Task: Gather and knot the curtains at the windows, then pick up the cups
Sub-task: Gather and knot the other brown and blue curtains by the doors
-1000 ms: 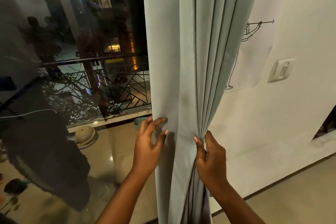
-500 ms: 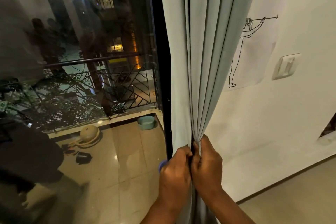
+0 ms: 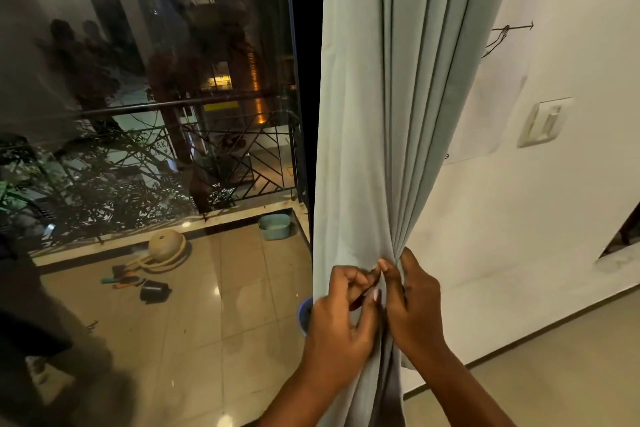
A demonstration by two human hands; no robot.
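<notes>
Our right hand [image 3: 412,302] clamps the gathered pleats of the curtain [image 3: 391,114]; our left hand [image 3: 341,315] pinches its loose edge beside it. The curtain hangs between window glass [image 3: 156,149] and wall [image 3: 519,218]. If either pinch slackens, the folds could fan out again before we knot them.

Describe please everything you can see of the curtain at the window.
The curtain is pale grey-green cloth of matte, fairly heavy look. It hangs from above the picture, between the dark window frame and the white wall, and runs out below. Its long vertical folds draw together to a narrow bunch low down. There the right hand grips the gathered folds, and the left hand holds the cloth from the window side. No knot is tied yet.
</notes>
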